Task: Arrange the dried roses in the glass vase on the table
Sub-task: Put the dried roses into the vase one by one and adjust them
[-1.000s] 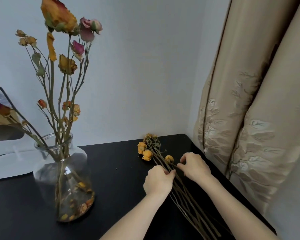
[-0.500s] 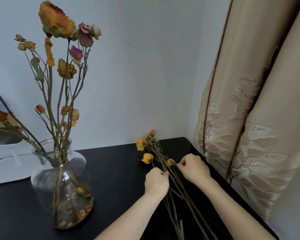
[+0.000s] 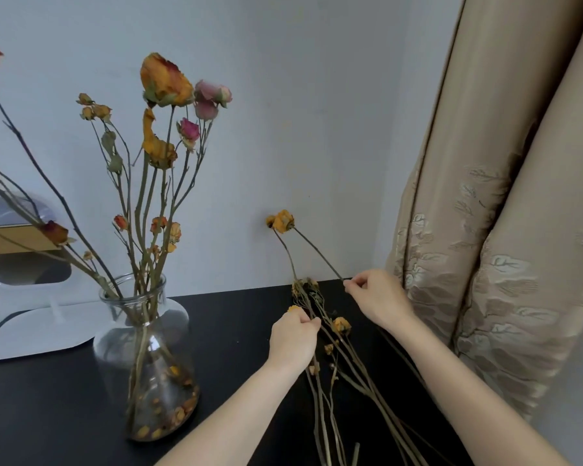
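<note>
Fingers (image 3: 352, 286) of the right hand (image 3: 379, 299) pinched one thin yellow rose stem (image 3: 318, 253) partway down. Left hand (image 3: 293, 334) fingers (image 3: 310, 320) were curled onto the bundle (image 3: 340, 361) of dried roses, holding it down on the surface (image 3: 48, 398).

Head view, change: half a second before, both hands were low on the bundle and the yellow heads lay just above it. Now the right hand was up and out toward the curtain (image 3: 485, 264), and the yellow head (image 3: 281, 222) stood clear against the wall (image 3: 317, 129). A second thin stem ran from that head back into the bundle; a fork or a separate stem, couldn't tell. My read: one stem was being teased free and was not fully out yet. It had not been carried to the glass vase (image 3: 145, 358), which stood well apart on the left of the surface.

Materials:
- Stems: wiry, brown-green and branched, likely brittle and prone to snagging.
- Heads: small, crumpled, papery.
- Vase: clear, narrow neck and wide belly. It already held tall stems, with loose petals (image 3: 169, 415) on its bottom.
- Surface: matte black.
- Curtain: beige with a sheen and embroidered leaves.
- White stand (image 3: 24, 317): smooth, behind the vase.
</note>
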`<state>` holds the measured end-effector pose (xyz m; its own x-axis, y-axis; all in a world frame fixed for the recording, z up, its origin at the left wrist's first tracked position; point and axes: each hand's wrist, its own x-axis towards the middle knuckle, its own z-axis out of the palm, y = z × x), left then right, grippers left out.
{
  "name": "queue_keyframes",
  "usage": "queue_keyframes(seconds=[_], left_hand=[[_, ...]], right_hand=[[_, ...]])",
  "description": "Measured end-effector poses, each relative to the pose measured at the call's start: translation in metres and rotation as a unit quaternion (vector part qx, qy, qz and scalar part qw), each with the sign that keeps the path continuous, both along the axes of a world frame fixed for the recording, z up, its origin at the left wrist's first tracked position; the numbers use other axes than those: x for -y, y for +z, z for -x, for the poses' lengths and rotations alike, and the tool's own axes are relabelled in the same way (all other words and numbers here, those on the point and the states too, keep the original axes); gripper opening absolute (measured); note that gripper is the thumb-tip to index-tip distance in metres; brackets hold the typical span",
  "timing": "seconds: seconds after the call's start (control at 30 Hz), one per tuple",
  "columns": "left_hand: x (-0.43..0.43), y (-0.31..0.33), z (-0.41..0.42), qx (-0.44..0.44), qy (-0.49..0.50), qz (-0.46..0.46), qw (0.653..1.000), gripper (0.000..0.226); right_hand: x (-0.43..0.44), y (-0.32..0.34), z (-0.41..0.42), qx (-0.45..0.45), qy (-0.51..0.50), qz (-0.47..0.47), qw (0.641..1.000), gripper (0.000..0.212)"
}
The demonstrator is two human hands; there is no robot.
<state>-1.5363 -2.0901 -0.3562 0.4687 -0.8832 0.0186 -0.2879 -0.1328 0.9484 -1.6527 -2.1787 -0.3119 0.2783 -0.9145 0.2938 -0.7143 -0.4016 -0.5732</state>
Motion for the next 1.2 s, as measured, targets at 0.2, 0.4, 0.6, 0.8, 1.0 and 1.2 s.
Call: queue_keyframes(seconds=[0.2,0.4,0.6,0.8,1.0,1.2], left_hand=[[-0.021,0.018,-0.015,0.035,0.014,0.050,0.998,0.026],[-0.067,0.045,-0.019,0.212,0.039,0.124,0.968,0.030],[-0.133,0.059,-0.026,0.276,0.041,0.196,0.940,0.027],[-0.193,0.084,-0.033,0.300,0.037,0.268,0.915,0.026],[-0.210,0.128,-0.049,0.307,0.077,0.329,0.890,0.021],[-0.200,0.172,-0.071,0.306,0.119,0.339,0.882,0.022]], right_hand=[[-0.014,0.025,-0.011,0.086,0.038,0.026,0.995,0.024],[-0.045,0.068,-0.016,0.323,0.085,0.022,0.942,0.016],[-0.084,0.091,-0.025,0.430,0.123,-0.016,0.894,0.020],[-0.124,0.109,-0.041,0.427,0.181,-0.008,0.886,0.023],[-0.145,0.124,-0.061,0.422,0.202,0.022,0.883,0.023],[-0.158,0.142,-0.077,0.436,0.221,0.037,0.872,0.025]])
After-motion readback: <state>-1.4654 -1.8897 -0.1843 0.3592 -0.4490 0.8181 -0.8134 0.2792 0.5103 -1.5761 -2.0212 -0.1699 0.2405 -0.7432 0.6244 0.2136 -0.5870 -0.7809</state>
